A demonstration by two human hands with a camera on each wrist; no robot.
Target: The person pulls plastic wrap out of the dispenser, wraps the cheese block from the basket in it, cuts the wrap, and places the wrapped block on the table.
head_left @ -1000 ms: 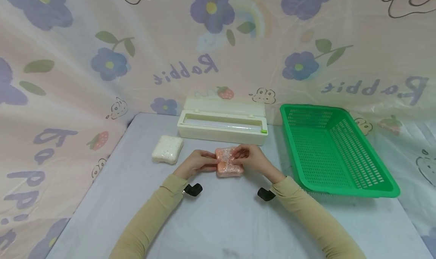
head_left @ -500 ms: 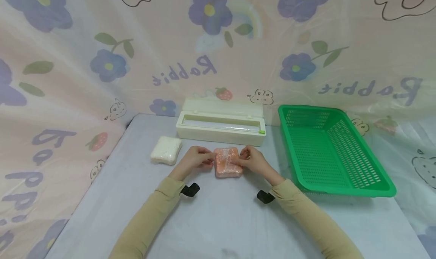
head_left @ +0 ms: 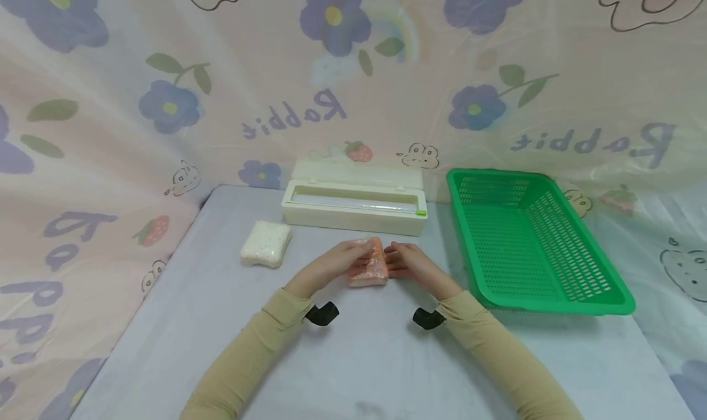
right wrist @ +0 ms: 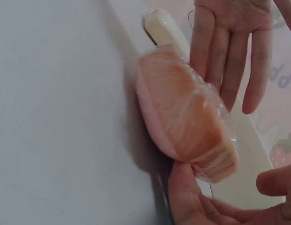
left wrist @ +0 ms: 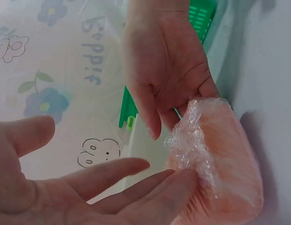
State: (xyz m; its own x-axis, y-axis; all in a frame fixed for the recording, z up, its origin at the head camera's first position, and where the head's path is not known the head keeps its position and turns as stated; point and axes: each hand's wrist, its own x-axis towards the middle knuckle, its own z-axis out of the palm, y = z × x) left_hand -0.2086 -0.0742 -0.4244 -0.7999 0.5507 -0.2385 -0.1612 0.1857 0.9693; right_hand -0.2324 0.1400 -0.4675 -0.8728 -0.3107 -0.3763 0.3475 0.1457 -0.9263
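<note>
An orange-pink, toast-shaped block wrapped in clear cling film lies between both hands in the head view, tilted. Crumpled film bunches along one face of the block in the left wrist view. My left hand touches that face with extended fingertips, thumb apart. From the other side, my right hand reaches the block with loosely extended fingers. In the right wrist view one of its fingertips touches the lower edge of the block. A white, toast-shaped block, also shiny with film, lies to the left.
Behind the hands stands a long cream cling film box, lid up, a roll inside. A green perforated basket stands at the right. Patterned curtain borders the pale-covered table at the back and left.
The block has gone from lying flat to tilted. My left hand has moved right onto it. My right hand's fingers have left its top and moved to its right edge.
</note>
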